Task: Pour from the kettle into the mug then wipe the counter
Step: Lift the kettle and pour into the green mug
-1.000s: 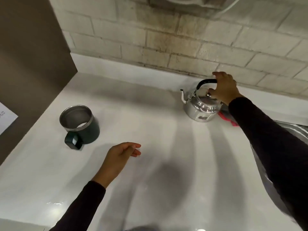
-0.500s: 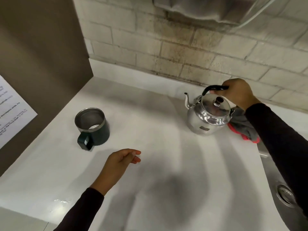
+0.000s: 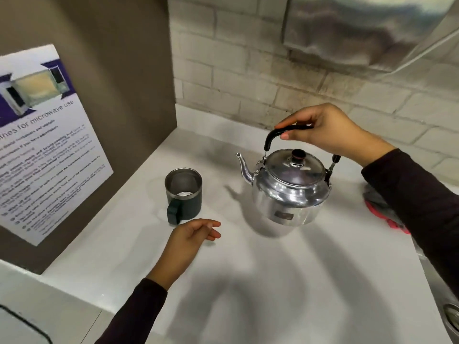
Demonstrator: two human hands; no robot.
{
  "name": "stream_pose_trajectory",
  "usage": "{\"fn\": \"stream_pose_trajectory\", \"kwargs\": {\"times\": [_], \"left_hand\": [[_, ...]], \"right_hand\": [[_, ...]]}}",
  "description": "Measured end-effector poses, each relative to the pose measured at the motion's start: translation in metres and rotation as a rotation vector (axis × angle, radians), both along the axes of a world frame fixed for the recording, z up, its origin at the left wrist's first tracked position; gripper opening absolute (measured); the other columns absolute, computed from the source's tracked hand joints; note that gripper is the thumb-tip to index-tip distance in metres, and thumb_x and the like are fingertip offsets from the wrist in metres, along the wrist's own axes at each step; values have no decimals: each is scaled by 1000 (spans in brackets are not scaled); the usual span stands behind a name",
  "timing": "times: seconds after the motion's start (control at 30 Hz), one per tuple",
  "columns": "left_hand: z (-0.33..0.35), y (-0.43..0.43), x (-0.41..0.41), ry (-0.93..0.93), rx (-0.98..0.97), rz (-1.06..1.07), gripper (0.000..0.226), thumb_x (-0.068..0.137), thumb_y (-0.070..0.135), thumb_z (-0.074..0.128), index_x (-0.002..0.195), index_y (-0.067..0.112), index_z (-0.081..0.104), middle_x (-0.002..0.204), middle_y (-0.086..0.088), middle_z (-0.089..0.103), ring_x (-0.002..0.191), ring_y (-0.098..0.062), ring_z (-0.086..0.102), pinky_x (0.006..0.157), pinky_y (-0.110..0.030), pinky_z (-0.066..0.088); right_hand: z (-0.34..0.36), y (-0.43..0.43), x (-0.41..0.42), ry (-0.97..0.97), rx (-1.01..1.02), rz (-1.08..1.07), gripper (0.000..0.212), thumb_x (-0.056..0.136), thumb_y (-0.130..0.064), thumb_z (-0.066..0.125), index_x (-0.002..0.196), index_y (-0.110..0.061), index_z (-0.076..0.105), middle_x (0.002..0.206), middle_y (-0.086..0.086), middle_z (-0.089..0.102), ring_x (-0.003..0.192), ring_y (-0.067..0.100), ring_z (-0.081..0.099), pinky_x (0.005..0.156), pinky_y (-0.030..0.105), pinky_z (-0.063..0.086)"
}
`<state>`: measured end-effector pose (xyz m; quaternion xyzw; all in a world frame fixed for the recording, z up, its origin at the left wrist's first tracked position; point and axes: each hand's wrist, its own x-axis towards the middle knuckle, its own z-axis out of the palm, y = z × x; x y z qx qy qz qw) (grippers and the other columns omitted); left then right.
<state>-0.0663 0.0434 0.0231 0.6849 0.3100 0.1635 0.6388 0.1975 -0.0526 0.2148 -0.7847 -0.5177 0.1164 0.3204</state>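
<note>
A shiny metal kettle with a black handle hangs just above the white counter, upright, its spout pointing left toward the mug. My right hand is closed around the top of the handle. A dark green mug with a steel inside stands left of the kettle, its handle facing me. My left hand hovers over the counter just in front of the mug, fingers loosely apart, holding nothing. A grey and red cloth lies at the right, partly hidden by my right sleeve.
A brown side panel with a microwave notice bounds the counter on the left. A brick wall runs along the back. A steel sink starts at the right edge. A metal hood hangs above.
My right hand has lifted the kettle off the counter and carried it left toward the mug. The view has tilted up and left. My left hand has stayed near the mug.
</note>
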Motion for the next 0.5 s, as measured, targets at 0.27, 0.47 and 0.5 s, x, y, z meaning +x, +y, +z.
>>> {"fn": "stream_pose_trajectory", "kwargs": {"times": [0.27, 0.47, 0.5], "left_hand": [[-9, 20, -38, -10, -38, 80, 28, 94, 20, 49, 84, 32, 72, 78, 9, 76, 76, -8, 70, 76, -20, 46], [-17, 28, -58, 2, -68, 112, 28, 94, 21, 49, 84, 33, 72, 79, 9, 77, 76, -9, 70, 72, -15, 45], [-18, 29, -61, 5, -72, 115, 28, 93, 21, 49, 83, 34, 72, 79, 10, 77, 76, -9, 70, 72, -14, 45]], "right_hand": [[1, 58, -48, -138, -146, 118, 19, 77, -26, 76, 96, -30, 75, 94, -9, 75, 91, 11, 68, 90, 33, 52], [-4, 88, -65, -291, -282, 199, 17, 78, -29, 74, 95, -30, 75, 92, -5, 75, 80, 11, 66, 79, 34, 53], [-5, 91, -67, -316, -300, 209, 16, 78, -30, 74, 94, -31, 75, 92, -6, 75, 78, 9, 65, 76, 32, 52]]}}
